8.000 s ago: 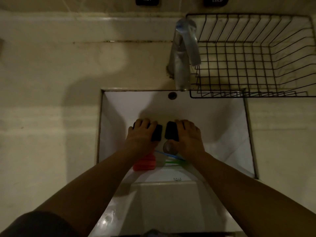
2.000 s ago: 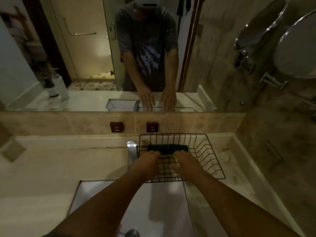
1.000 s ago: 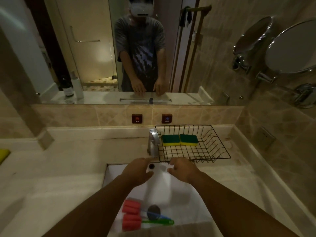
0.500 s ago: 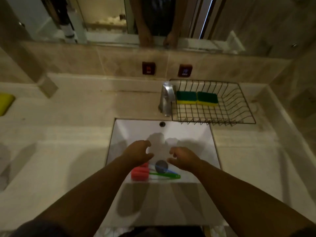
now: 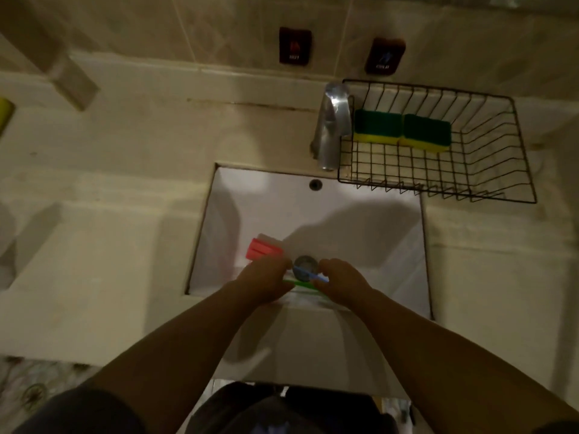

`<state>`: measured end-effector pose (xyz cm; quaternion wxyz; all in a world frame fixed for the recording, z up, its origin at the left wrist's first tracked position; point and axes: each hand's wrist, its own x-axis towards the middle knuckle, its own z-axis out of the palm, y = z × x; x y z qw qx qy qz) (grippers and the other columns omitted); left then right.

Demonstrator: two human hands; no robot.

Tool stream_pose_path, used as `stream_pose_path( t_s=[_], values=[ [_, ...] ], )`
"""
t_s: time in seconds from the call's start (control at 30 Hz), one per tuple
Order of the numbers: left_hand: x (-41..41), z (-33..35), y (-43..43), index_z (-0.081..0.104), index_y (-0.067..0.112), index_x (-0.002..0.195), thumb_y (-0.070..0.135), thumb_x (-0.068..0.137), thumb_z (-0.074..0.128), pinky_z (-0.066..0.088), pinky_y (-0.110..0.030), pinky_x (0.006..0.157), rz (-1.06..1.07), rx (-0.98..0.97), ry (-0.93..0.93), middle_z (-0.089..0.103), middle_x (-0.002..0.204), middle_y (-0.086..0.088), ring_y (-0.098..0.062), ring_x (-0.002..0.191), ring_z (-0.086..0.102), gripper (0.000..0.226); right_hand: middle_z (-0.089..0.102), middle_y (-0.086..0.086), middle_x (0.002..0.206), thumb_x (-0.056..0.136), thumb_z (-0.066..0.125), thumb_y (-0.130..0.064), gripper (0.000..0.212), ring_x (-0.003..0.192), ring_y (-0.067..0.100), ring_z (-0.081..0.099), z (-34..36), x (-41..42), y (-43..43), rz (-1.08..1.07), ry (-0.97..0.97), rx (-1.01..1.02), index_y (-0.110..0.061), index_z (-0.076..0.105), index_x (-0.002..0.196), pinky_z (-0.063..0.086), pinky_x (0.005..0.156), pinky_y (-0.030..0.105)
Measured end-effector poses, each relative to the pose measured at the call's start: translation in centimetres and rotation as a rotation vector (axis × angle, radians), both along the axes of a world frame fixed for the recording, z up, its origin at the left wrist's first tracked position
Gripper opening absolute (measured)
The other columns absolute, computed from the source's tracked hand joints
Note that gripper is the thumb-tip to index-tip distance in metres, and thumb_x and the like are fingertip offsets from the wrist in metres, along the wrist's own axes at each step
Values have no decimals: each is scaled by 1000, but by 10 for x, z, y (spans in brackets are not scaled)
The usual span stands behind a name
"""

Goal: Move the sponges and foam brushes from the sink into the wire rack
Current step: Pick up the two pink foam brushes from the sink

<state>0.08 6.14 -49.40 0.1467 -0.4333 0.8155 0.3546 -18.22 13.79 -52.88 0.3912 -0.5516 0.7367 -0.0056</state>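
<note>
Two green-and-yellow sponges (image 5: 377,130) (image 5: 426,133) lie side by side at the back of the black wire rack (image 5: 438,195). In the white sink (image 5: 344,220), a red foam brush head (image 5: 263,249) shows left of the drain. Its blue handle (image 5: 310,274) crosses the drain. A green brush handle (image 5: 302,285) lies just below it, and that brush's head is hidden under my left hand (image 5: 266,281). My right hand (image 5: 341,283) touches the handle ends. Both hands are curled down on the brushes, and I cannot see whether either one grips.
A chrome faucet (image 5: 332,130) stands between the sink and the rack's left side. The round drain (image 5: 305,264) sits between my hands. Beige stone counter (image 5: 109,214) surrounds the sink. A yellow object (image 5: 4,115) lies at the far left edge.
The sponges have gone from the sink into the rack. Both hands left the rack and dropped into the sink onto the brushes. The view tilted downward.
</note>
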Motion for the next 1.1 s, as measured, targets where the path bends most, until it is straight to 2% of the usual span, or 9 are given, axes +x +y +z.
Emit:
stream_pose_path(
  t_s=[0.07,0.17,0.33,0.47,0.53,0.63,0.7,0.87,1.1],
  values=[
    [-3,-12,3,58,18,127,31,87,67,48,-38,95,-14,14,-23,61,128,-10,-28,114,58,43,58,17,109,89,64,-32,29,101,33,55,-10,-1,1,-7,12,-20,-9,60,106,35,71,33],
    [-7,-26,7,58,20,129,28,89,64,48,-39,97,-3,36,-25,62,128,-9,-27,114,59,41,57,16,111,86,67,-30,31,103,33,54,-22,-4,0,-12,21,-25,-9,61,108,43,82,38],
    [-17,-43,6,63,27,125,24,88,62,50,-35,91,9,58,-13,67,119,-7,-24,105,63,37,60,18,105,82,70,-26,28,97,34,58,-39,-7,-12,16,-7,-9,-9,64,103,38,71,30],
    [-22,-53,4,70,23,110,31,86,66,51,-34,78,-16,47,-21,72,100,-6,-25,88,66,27,64,19,105,84,69,-28,30,96,35,60,-49,-6,-17,59,-40,-13,-7,66,105,44,75,33],
    [-22,-57,4,71,21,100,28,86,63,51,-32,72,-25,26,-40,72,94,-5,-22,81,65,18,63,18,107,86,67,-27,26,97,34,59,-51,-4,-17,61,-44,-17,-9,65,105,42,76,32],
    [-20,-65,2,72,18,94,22,85,63,53,-33,73,56,33,-48,71,89,-3,-19,78,64,13,62,15,108,90,63,-26,21,98,32,57,-53,-3,-18,49,-44,-1,-11,65,104,40,77,32],
    [-21,-68,2,72,21,90,22,86,62,50,-31,71,64,25,-51,70,85,-1,-17,75,62,11,61,14,107,90,62,-27,20,96,30,57,-56,-3,-19,42,-48,7,-12,64,103,39,74,31],
    [-25,-74,2,73,20,88,28,87,64,47,-38,91,-66,5,-119,71,92,-2,-21,89,63,13,58,8,99,89,63,-31,15,88,25,55,-58,-5,-25,47,-53,59,-18,64,95,39,71,31],
    [-25,-74,-3,72,20,89,30,88,64,49,-40,90,-56,47,-113,71,95,-3,-21,90,63,13,51,0,91,87,66,-33,11,82,20,52,-62,-5,-29,24,-53,111,-25,57,85,38,68,30]
  ],
)
